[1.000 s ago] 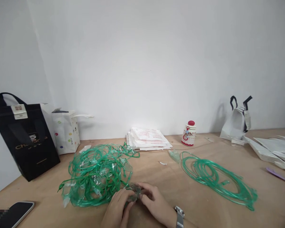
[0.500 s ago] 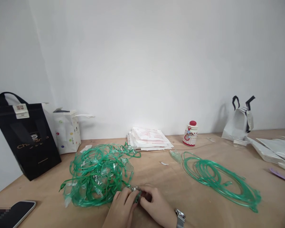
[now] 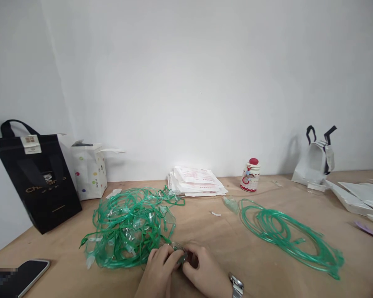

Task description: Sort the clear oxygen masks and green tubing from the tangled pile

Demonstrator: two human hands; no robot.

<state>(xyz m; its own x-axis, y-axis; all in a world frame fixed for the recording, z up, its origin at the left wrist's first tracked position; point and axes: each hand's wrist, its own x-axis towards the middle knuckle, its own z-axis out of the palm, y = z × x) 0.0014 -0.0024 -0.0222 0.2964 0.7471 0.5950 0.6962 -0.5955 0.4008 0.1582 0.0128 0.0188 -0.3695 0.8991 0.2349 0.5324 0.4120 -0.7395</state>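
Note:
My left hand and my right hand meet at the bottom centre of the wooden table. Both are closed around a small clear plastic piece at the near edge of a tangled heap of green tubing. The piece is mostly hidden by my fingers. A wristwatch sits on my right wrist. A second, neater coil of green tubing lies to the right, apart from both hands, with a clear green mask piece at its far left end.
A black paper bag and a dotted white bag stand at the left by the wall. A phone lies bottom left. White packets, a small red-capped bottle, a white bag and paper sheets line the back and right.
My hands have drawn slightly closer together on the small piece. The view has shifted a little to the left and up.

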